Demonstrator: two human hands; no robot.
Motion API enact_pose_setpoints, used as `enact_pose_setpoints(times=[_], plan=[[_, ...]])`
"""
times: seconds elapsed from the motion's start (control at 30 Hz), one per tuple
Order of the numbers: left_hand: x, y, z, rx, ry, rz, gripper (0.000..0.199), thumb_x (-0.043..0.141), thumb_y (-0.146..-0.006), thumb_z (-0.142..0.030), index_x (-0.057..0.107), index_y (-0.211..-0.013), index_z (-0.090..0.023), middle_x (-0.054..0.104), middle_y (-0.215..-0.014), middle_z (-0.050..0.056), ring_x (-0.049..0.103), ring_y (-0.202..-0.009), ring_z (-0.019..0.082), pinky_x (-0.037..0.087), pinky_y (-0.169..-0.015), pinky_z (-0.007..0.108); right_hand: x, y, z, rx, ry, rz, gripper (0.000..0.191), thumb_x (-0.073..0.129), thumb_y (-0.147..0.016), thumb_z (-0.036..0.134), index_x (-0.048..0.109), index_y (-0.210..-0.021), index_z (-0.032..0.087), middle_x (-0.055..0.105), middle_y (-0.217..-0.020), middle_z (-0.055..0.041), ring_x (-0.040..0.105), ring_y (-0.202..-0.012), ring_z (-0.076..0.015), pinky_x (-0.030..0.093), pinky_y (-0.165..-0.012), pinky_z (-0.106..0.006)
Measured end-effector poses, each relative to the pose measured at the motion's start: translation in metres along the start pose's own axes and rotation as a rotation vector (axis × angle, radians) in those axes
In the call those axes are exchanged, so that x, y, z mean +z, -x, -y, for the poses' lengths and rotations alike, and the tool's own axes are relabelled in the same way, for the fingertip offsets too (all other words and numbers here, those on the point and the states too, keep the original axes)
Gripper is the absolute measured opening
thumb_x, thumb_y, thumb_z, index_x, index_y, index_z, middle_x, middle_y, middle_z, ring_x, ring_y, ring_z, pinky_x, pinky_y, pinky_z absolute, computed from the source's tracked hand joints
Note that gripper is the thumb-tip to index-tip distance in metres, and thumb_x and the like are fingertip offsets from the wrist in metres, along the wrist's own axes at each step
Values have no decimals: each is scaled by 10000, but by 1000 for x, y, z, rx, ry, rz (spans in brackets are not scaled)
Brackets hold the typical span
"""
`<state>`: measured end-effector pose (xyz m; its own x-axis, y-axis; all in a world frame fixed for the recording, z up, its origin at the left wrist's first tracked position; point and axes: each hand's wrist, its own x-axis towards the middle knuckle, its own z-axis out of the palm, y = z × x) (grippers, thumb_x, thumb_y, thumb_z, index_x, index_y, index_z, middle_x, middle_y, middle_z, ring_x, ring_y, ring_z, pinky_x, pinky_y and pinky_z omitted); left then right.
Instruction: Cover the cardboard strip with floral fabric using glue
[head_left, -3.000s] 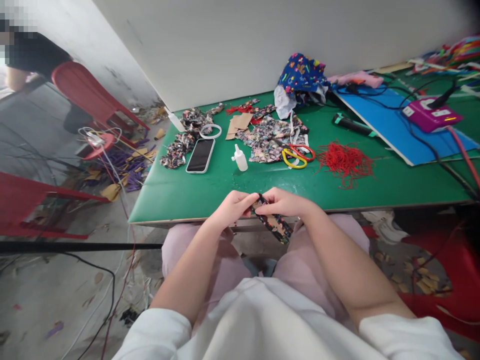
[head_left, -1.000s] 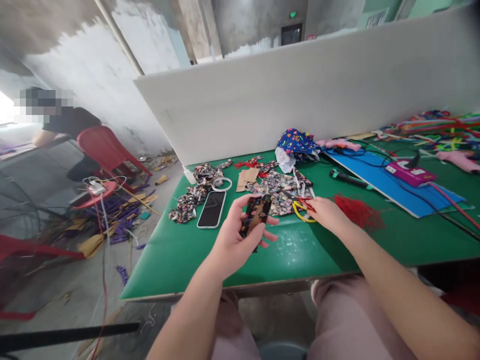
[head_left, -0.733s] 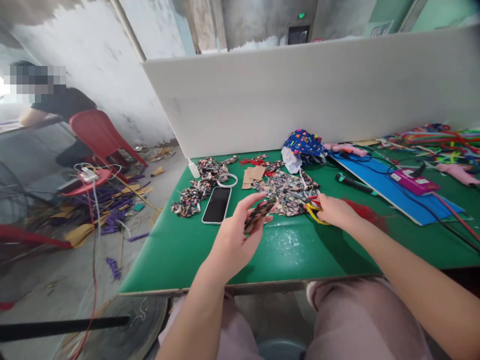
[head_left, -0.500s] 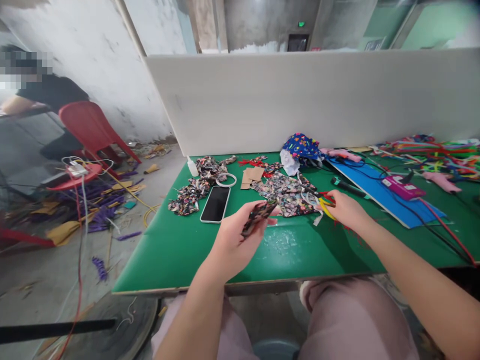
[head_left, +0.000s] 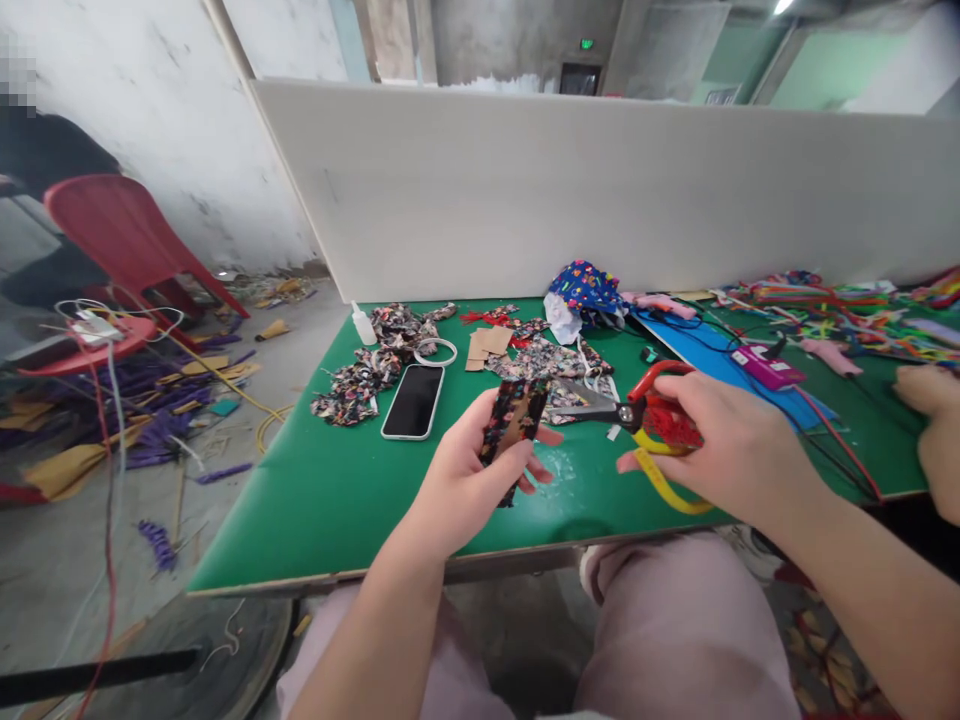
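One dark floral strip (head_left: 516,418) with a tan face is clasped in the left hand (head_left: 466,482), pressed between the thumb on the near side and the other fingers, which curl behind it so that their tips show past its right edge. Its long axis stands close to upright, leaning slightly rightward at the top, with most of its length above the thumb and a short end poking out below. From the fingers of the right hand (head_left: 739,445) the strip lies to the left, across a gap bridged by the blades of the scissors (head_left: 627,412). These blades point leftward, roughly crosswise to the strip, a little parted, and their tips come just beside its right edge; whether they touch it I cannot tell. The right fingers grasp the scissors by the handles, knuckles up, the red handle above and the yellow one below, spread apart. Both hands reach inward over the tabletop (head_left: 337,520), the left nearer the strip since it carries it. Beyond the left fingers lie floral fabric (head_left: 544,357) and tan card pieces (head_left: 487,346), to their left a phone (head_left: 412,402); red string (head_left: 673,422) shows behind the right fingers.
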<state>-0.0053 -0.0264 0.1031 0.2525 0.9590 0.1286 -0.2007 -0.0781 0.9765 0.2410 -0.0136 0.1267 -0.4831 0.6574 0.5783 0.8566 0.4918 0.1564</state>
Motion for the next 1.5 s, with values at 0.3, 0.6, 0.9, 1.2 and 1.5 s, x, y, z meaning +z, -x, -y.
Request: enact_pose_setpoints(times=[0.3,0.6,0.9,1.2,1.5], plan=[[-15,5,-8,-122,-108,157,368,592,-741,-170,572,-1107,-201,693,-870,51,629,-588,136,488,-486,196,-25,-24,-27,-313,181,19,498,592,-667,593,542,-897,155,554,-768,-80,514,-728,-230,432,-681,-365],[-13,3,-1,-191,-69,210,414,602,-735,-191,556,-1144,-233,692,-861,46,616,-534,136,470,-436,198,-36,-32,-26,-441,246,52,317,534,-766,497,567,-850,193,545,-714,-57,477,-706,-207,400,-639,-353],[-18,-4,2,-276,34,316,412,636,-681,-215,553,-1085,-214,688,-803,58,613,-446,169,477,-402,250,-34,-34,-31,-488,291,114,303,495,-776,509,554,-848,221,520,-694,-31,440,-694,-185,361,-641,-353],[-25,-1,8,-348,128,377,539,638,-697,-231,482,-1213,-245,685,-772,52,613,-432,168,497,-418,264,-34,-33,-28,-549,289,117,262,494,-773,467,568,-837,224,515,-664,-20,434,-670,-173,344,-612,-339],[-27,-2,13,-310,233,535,522,559,-809,-177,370,-1291,-249,695,-840,57,620,-496,111,492,-488,208,-37,-35,-25,-585,316,140,278,448,-823,449,585,-758,216,488,-588,11,421,-600,-139,267,-542,-288]])
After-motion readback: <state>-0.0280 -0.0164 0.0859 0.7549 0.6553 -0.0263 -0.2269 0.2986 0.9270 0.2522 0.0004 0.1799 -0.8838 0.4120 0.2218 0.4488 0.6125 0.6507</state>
